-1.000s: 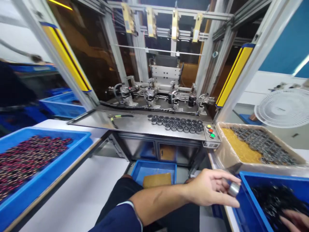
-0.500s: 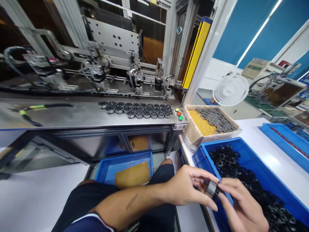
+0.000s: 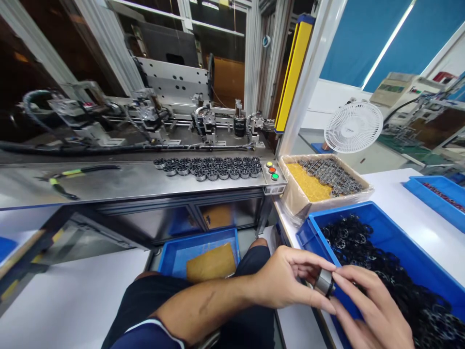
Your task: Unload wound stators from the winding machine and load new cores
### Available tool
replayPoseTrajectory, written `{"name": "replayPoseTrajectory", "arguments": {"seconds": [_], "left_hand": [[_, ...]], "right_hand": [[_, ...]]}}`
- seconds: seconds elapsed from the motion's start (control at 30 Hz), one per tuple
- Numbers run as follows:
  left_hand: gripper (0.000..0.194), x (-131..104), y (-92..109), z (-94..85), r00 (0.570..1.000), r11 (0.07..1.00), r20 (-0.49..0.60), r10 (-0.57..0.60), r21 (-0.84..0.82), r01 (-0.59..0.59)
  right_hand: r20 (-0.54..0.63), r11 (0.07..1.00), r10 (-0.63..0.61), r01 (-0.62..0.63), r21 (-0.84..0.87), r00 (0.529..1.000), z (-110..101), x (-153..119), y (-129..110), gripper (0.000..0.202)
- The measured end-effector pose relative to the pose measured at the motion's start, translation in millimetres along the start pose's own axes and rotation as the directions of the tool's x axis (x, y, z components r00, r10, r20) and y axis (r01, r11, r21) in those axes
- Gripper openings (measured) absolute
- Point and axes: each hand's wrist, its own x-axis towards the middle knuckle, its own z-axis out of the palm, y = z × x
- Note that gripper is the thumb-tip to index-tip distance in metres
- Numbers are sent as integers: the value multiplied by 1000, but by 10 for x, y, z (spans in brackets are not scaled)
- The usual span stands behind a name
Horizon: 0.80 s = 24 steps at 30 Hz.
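A small silver ring-shaped part (image 3: 323, 282) with a black edge sits between my two hands, in front of the blue bin. My left hand (image 3: 286, 281) has its thumb and fingers closed round the silver side. From the right, the fingertips of my right hand (image 3: 374, 305) grip its black side. Beneath and beyond my right hand, a heap of black ring parts (image 3: 381, 261) lies in the blue bin (image 3: 366, 209). Rows of black and silver rings (image 3: 218, 167) stand on the metal ledge (image 3: 119, 186).
A plastic-lined box (image 3: 301, 206) of metal parts stands behind the bin, beside a button panel (image 3: 273, 177). A white fan (image 3: 353, 127) is further back. A blue tray (image 3: 174, 247) with a tan block (image 3: 212, 261) is below the ledge.
The view has shifted slightly, so the ledge and bins appear a little further right. Both hands stay on the silver part, which is turned slightly between the fingers.
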Motion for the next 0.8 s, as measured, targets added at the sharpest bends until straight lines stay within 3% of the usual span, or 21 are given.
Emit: {"name": "replayPoseTrajectory", "arguments": {"seconds": [0.17, 0.23, 0.27, 0.3, 0.33, 0.37, 0.4, 0.47, 0.57, 0.67, 0.8], "left_hand": [[83, -2, -84, -5, 998, 999, 58, -4, 42, 2], [71, -19, -68, -18, 996, 991, 78, 52, 119, -62], [62, -25, -47, -28, 992, 975, 75, 104, 191, -117], [53, -25, -22, -40, 986, 946, 70, 154, 276, -168], [47, -19, 4, -56, 980, 916, 61, 187, 350, -196], [43, -6, 27, -75, 981, 901, 47, 188, 389, -191], [43, 12, 43, -95, 986, 909, 25, 164, 385, -161], [49, 53, 60, -137, 997, 952, -33, 70, 300, -57], [58, 81, 70, -188, 993, 960, -110, 31, 278, 1], [54, 44, 91, -211, 985, 856, -86, 151, 510, -87], [55, -31, 129, -217, 957, 634, 11, 289, 747, -200]], "right_hand": [[-10, 999, -25, 24, -39, 1000, -45, 67, 1, 25], [4, 997, 75, -75, 14, 997, -93, 31, 191, 27], [44, 982, 189, -190, 11, 981, -115, -14, 352, 31], [89, 944, 330, -330, -13, 940, -131, -80, 549, 37], [147, 866, 499, -491, -92, 854, -135, -168, 769, 43], [238, 742, 668, -610, -277, 705, -123, -275, 994, 41], [290, 676, 736, -641, -363, 612, -96, -397, 1206, 37], [406, 615, 787, -639, -461, 464, 5, -656, 1536, 23], [542, 593, 786, -609, -527, 296, 203, -977, 1748, 16], [562, 570, 797, -583, -579, 221, 325, -1133, 1781, 23], [586, 592, 779, -573, -568, 224, 324, -1176, 1852, 22]]}}
